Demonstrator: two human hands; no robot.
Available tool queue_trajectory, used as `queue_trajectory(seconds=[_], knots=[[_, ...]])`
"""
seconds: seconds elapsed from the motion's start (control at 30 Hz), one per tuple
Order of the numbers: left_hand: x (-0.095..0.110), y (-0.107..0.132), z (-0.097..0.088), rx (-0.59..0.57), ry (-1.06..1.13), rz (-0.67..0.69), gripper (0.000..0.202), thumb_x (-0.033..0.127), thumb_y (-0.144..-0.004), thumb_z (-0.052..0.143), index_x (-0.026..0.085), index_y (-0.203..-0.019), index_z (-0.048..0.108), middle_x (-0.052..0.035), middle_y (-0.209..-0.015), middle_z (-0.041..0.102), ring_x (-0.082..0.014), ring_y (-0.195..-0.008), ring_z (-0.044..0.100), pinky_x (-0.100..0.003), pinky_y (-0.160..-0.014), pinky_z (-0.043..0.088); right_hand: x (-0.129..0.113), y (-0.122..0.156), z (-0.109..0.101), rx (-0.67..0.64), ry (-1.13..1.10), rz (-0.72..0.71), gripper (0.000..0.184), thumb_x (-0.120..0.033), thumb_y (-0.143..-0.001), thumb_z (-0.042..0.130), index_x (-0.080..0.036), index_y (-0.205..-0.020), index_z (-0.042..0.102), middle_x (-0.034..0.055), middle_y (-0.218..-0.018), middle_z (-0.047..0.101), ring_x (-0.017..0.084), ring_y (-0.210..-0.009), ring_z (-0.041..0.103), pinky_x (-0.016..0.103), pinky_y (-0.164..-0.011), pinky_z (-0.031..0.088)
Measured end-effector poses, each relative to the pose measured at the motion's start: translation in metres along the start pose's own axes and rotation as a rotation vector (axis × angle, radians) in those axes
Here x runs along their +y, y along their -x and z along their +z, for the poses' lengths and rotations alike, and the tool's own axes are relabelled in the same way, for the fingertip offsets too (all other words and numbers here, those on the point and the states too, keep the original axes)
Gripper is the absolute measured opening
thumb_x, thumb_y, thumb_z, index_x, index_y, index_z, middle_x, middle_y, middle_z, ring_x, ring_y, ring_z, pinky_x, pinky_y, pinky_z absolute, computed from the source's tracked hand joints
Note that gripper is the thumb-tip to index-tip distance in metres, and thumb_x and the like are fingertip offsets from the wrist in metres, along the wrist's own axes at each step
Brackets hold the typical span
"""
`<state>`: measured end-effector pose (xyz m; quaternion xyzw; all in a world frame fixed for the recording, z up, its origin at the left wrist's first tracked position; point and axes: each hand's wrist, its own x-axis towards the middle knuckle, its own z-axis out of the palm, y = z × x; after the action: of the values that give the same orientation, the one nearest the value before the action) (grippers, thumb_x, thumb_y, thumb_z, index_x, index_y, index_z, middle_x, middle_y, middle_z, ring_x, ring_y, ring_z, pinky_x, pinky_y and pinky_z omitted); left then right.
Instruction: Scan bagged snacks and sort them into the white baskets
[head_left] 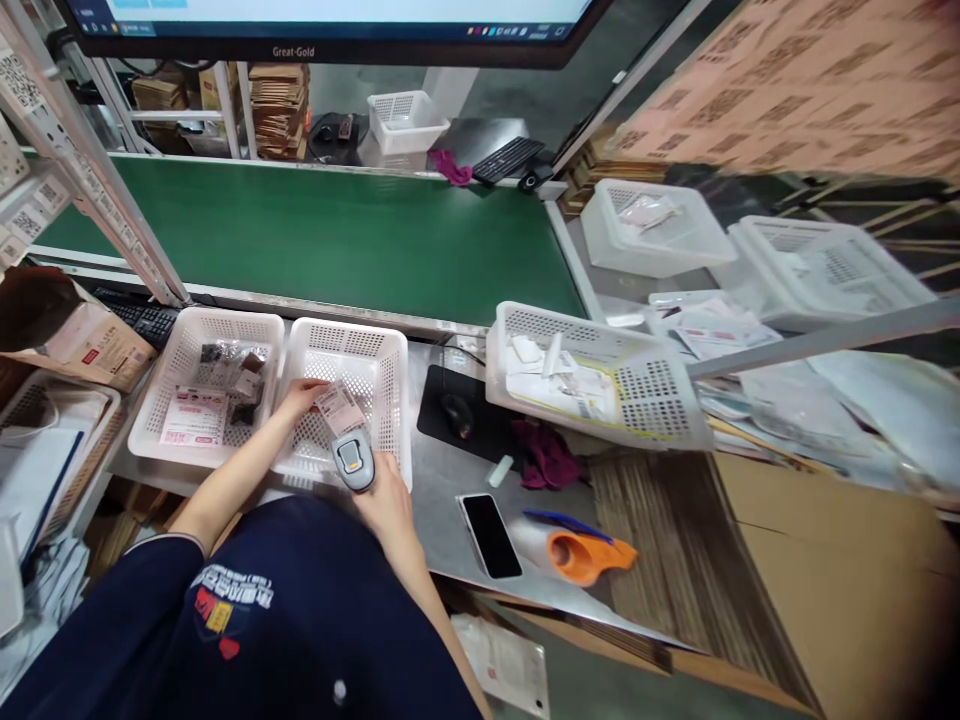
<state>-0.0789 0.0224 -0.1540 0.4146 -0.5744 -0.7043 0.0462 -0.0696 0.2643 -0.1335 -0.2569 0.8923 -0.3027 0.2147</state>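
Note:
My left hand (302, 397) pinches the edge of a small packet with a printed label (340, 408), above a white perforated basket (382, 350). In my right hand (386, 490) is a grey handheld barcode scanner (352, 460), its head close to the packet and overlapping its lower edge in view. The scanner's handle is mostly hidden by my fingers. Left of my left arm, a second white basket (172, 365) holds a pink-printed sheet (193, 416) and several small bagged items (244, 375).
A green conveyor belt (337, 240) runs behind the baskets, below a monitor (322, 45). To the right are a mouse (456, 415), a phone (489, 536), an orange tape dispenser (585, 556), a purple cloth (547, 455) and a basket of papers (660, 400). Flattened cardboard (817, 560) lies at far right.

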Motion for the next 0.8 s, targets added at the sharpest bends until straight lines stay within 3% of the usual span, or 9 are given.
queue_trajectory(seconds=[0.5, 0.8], knots=[[-0.001, -0.002, 0.0, -0.018, -0.018, -0.041, 0.016, 0.019, -0.086, 0.077, 0.011, -0.1, 0.079, -0.0114, -0.097, 0.078, -0.0179, -0.081, 0.071, -0.025, -0.067, 0.057, 0.006, 0.02, -0.009, -0.012, -0.053, 0.003, 0.024, -0.022, -0.08, 0.063, -0.023, -0.104, 0.061, 0.0079, -0.109, 0.069, 0.028, -0.1, 0.068, 0.033, -0.075, 0.045], [-0.008, -0.006, 0.005, -0.044, -0.092, -0.029, 0.012, 0.014, -0.087, 0.076, 0.011, -0.097, 0.08, -0.0095, -0.091, 0.077, -0.0161, -0.079, 0.069, -0.022, -0.065, 0.053, 0.001, 0.02, -0.01, -0.081, 0.007, 0.079, 0.018, -0.019, -0.086, 0.062, -0.021, -0.104, 0.059, 0.0087, -0.11, 0.066, 0.028, -0.101, 0.067, 0.031, -0.074, 0.04]])
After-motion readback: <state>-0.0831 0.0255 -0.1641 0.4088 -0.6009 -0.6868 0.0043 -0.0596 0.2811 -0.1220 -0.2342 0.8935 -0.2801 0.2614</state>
